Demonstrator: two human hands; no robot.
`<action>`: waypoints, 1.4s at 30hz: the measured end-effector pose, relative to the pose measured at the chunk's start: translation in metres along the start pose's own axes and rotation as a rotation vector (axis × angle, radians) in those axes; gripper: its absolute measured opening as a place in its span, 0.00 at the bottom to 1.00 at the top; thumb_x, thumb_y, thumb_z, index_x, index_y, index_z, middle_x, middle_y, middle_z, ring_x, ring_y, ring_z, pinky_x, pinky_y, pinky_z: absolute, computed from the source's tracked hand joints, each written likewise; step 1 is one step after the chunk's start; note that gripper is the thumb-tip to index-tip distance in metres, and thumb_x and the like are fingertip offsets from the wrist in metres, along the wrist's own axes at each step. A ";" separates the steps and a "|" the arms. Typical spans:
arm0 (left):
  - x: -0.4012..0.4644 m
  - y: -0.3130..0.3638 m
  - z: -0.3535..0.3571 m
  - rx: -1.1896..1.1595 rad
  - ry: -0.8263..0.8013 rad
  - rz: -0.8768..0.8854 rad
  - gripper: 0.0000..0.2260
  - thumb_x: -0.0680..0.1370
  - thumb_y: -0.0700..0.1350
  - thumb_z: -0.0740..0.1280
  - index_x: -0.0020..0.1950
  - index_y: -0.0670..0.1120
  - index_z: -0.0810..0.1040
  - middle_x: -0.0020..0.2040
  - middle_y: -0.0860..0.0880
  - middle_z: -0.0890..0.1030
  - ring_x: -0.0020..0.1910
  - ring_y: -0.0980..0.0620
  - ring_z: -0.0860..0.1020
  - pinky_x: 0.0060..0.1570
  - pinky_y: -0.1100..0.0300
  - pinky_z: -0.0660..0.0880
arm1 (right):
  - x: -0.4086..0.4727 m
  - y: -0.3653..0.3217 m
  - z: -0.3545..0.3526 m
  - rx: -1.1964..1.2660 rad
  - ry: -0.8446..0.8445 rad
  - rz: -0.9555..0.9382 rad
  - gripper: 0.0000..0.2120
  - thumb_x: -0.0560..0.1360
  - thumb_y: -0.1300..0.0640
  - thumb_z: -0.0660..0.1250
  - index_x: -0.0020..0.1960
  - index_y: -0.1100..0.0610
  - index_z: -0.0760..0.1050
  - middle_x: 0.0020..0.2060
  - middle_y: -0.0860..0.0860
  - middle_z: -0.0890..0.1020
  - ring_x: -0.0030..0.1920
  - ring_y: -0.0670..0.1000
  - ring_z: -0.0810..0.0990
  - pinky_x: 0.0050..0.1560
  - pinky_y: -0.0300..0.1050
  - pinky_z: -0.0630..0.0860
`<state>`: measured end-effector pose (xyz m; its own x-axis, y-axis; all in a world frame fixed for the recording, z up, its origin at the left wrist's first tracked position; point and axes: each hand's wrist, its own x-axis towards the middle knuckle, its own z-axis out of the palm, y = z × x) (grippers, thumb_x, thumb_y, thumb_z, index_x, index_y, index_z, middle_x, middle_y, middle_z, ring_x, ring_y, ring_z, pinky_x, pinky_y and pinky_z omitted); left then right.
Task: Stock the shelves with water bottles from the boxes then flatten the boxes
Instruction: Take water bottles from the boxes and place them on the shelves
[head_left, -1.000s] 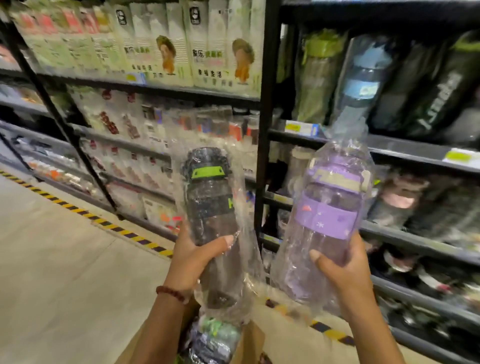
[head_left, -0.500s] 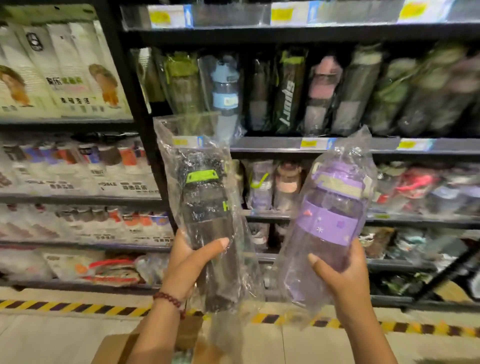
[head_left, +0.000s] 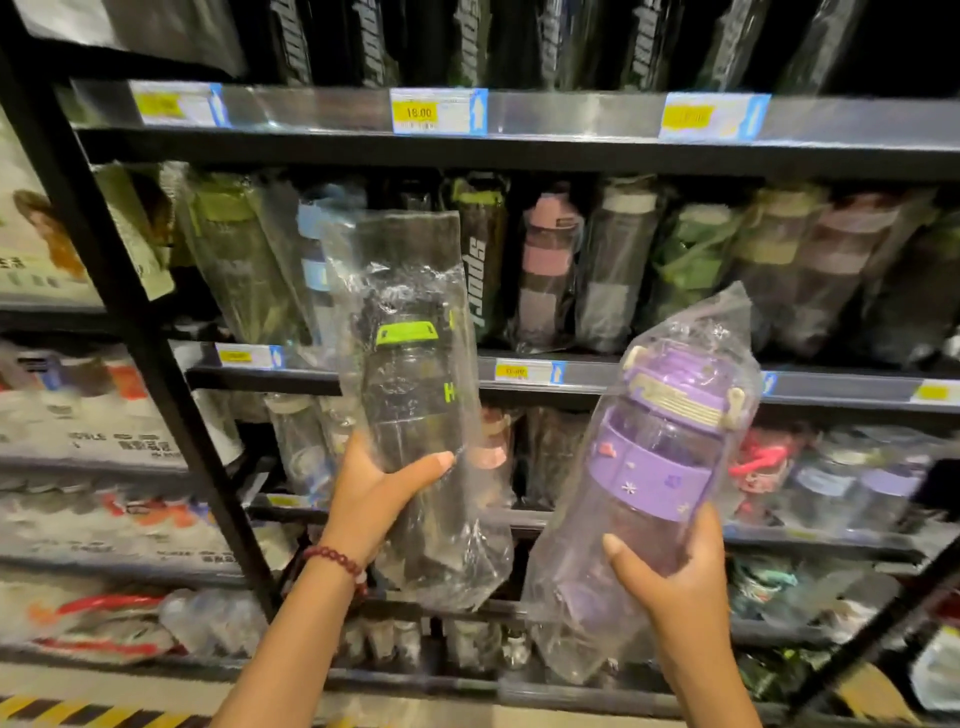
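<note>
Left hand (head_left: 374, 499) gripped dark bottle (head_left: 415, 415) low on body, centre of frame. Right hand (head_left: 675, 577) gripped purple bottle (head_left: 649, 467) lower right, tilted. Both in loose clear bags, held before shelf (head_left: 597, 376). Likely empty, light, stiff plastic — bags slippery, so hold body, not loose film.

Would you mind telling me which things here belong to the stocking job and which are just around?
Job: black bottle in left hand; purple bottle in right hand; bottle shelf.
Around: price tags; neighbouring packets; floor tape.
</note>
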<state>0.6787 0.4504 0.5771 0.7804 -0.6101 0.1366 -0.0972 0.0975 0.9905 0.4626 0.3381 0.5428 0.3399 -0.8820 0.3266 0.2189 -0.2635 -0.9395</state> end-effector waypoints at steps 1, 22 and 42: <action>0.008 0.002 0.006 0.008 0.010 0.007 0.33 0.56 0.49 0.79 0.60 0.58 0.71 0.54 0.54 0.81 0.51 0.57 0.81 0.51 0.57 0.77 | 0.009 -0.002 -0.001 -0.007 -0.015 -0.013 0.35 0.58 0.60 0.73 0.63 0.47 0.68 0.56 0.45 0.79 0.54 0.40 0.79 0.49 0.31 0.76; 0.200 0.011 0.008 0.020 -0.131 -0.034 0.26 0.58 0.49 0.80 0.53 0.51 0.76 0.47 0.51 0.84 0.46 0.53 0.82 0.41 0.64 0.78 | 0.203 0.017 0.105 -0.069 -0.216 0.022 0.36 0.53 0.46 0.73 0.60 0.43 0.69 0.53 0.42 0.80 0.50 0.39 0.80 0.45 0.36 0.76; 0.268 0.024 0.011 -0.273 -0.331 0.051 0.33 0.49 0.51 0.78 0.53 0.49 0.78 0.46 0.49 0.85 0.48 0.49 0.83 0.47 0.54 0.78 | 0.273 0.008 0.123 -0.078 -0.164 0.007 0.39 0.53 0.47 0.76 0.62 0.51 0.71 0.54 0.46 0.82 0.53 0.44 0.81 0.45 0.37 0.77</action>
<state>0.8788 0.2805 0.6379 0.5341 -0.8142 0.2277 0.0713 0.3117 0.9475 0.6693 0.1436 0.6370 0.4873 -0.8098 0.3268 0.1466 -0.2930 -0.9448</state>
